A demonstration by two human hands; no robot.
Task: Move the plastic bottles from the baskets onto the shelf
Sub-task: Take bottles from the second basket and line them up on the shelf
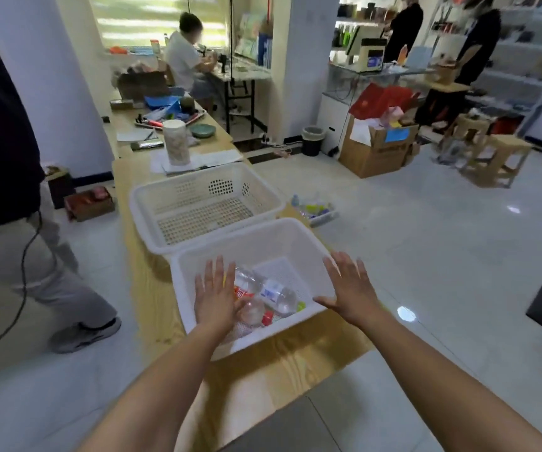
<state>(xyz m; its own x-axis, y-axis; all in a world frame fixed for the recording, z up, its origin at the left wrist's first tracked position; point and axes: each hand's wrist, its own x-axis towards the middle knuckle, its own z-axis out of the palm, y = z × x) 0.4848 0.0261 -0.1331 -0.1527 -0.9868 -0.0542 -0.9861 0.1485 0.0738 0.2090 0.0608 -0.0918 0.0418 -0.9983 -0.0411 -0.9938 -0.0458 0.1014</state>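
**Reaching over the near basket, both hands holding nothing**

Reaching forward from six o'clock, two bare forearms stretch across the end of a long wooden table point(279, 360). The left hand point(212, 296) is flat, with straight, slightly spread fingers. It hangs over the nine o'clock side of the near basket point(282, 243), just above its contents, and I can't tell whether it touches anything. The right hand point(349, 288) is spread wide over the basket's three o'clock rim and grips nothing.

The bottles point(274, 293) lie on their sides on the floor of this white basket. One is clear with a blue-and-white label. Another has a red label and is partly under the left hand. A red cap point(267, 318) and a green cap point(300, 306) show toward the near corner.

Touching the basket at twelve o'clock is the far basket point(172, 194), also white. At two o'clock from it, off the table edge, sits a low white tray point(313, 208) of blurred, bottle-like things.

Further up the table are papers, a tall pale jar point(176, 141) and a green bowl point(203, 129). A standing person point(2, 158) fills nine o'clock. Farther off at twelve, a seated person point(183, 60) faces a window. A cardboard box point(374, 148) and wooden stools point(497, 161) are at two o'clock, with shelves point(530, 44) beyond them.
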